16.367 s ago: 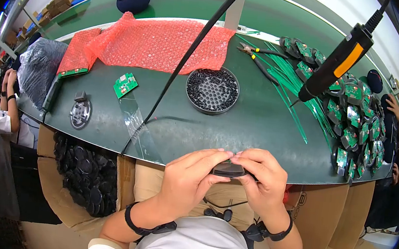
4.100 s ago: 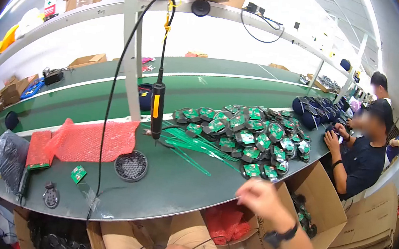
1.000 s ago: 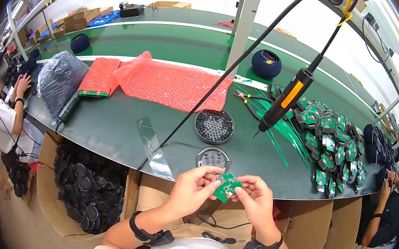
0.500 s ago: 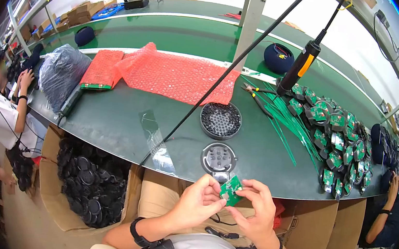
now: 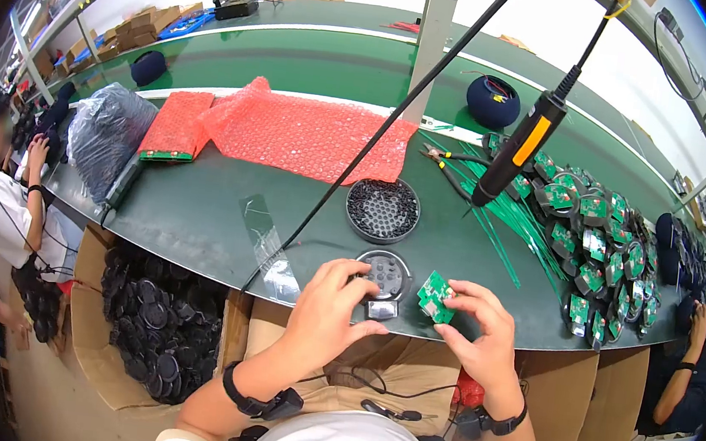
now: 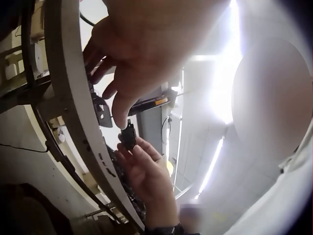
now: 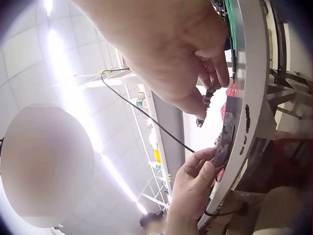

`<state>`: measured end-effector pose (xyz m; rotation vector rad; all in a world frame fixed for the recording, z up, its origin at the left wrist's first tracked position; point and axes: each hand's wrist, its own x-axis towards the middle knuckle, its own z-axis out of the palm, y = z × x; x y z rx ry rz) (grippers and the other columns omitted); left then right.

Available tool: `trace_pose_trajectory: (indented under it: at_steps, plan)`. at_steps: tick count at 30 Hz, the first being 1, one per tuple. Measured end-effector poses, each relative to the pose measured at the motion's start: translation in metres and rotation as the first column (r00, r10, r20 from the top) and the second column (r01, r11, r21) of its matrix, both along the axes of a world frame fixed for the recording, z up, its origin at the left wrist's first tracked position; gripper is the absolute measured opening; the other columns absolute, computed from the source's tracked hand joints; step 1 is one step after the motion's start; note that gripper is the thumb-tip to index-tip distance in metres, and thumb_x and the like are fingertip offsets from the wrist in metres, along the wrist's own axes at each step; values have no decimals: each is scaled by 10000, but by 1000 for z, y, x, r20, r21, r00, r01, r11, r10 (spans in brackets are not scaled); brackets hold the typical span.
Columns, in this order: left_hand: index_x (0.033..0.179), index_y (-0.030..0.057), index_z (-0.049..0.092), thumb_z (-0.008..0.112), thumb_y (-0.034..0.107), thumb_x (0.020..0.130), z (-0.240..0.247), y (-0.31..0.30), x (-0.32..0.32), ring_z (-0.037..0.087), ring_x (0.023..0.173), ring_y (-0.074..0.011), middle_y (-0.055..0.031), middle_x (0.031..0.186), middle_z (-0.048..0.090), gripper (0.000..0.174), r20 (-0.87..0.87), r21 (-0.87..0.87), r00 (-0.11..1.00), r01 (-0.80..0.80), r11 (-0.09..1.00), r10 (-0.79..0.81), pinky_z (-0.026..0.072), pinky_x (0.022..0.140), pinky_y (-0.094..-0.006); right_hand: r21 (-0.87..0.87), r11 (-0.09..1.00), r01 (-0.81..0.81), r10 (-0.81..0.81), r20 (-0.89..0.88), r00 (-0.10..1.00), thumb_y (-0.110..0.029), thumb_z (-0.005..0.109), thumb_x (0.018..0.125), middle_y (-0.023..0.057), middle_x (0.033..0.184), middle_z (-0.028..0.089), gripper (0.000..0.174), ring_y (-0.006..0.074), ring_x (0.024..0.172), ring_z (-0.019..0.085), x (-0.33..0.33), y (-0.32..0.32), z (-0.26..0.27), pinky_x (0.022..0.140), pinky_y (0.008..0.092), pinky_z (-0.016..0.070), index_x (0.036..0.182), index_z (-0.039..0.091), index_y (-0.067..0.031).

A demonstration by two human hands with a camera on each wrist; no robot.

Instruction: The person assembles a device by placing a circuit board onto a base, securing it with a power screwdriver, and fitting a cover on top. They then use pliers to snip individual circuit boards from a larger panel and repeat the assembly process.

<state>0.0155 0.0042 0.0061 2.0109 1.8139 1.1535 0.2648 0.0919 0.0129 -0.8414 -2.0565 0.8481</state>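
Lower centre: L hand (image 5: 327,304) grip clamps round grey plastic housing (image 5: 383,275); R hand (image 5: 479,328) pinches green circuit board (image 5: 435,296), seemingly not yet fitted.

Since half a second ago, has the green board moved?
Yes. The green board, pinched by the right hand, moved from the near side of the round fixture to its right, over the table.

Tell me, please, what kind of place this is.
Probably a factory electronics assembly line: a long green workbench, a heap of circuit boards, a hanging electric screwdriver, and the right hand pinching one green board.
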Motion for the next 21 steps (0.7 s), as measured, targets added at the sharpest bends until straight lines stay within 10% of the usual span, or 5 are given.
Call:
trace_pose_trajectory:
  at_steps: [14, 18, 21]
  plan:
    - [1317, 146, 683, 913, 222, 681, -5, 5, 19, 574, 1259, -381, -133, 1382, 607, 680, 66, -33, 990, 128, 991, -126, 518, 1022, -465, 218, 928, -302, 260, 199, 945, 6, 817, 739, 120, 1276, 693, 356, 354, 1131, 649, -19, 24, -4, 956, 434, 540, 1083, 743, -44]
    - [1352, 180, 680, 906, 239, 665, -15, 6, 17, 569, 1260, -377, -121, 1444, 579, 725, -28, -15, 985, 173, 985, -173, 520, 1026, -461, 307, 942, -138, 92, 157, 983, -8, 833, 710, 122, 1157, 710, 332, 323, 1032, 666, -5, -4, 9, 861, 410, 552, 1022, 738, -69]
    - [1333, 171, 691, 889, 270, 692, -16, 6, 18, 572, 1256, -379, -122, 1453, 577, 678, -51, -19, 986, 156, 988, -156, 517, 1026, -462, -131, 969, -208, 243, 380, 893, -172, 773, 846, 102, 880, 734, 109, 305, 785, 704, 51, -53, -33, 709, 411, 574, 893, 724, -87]
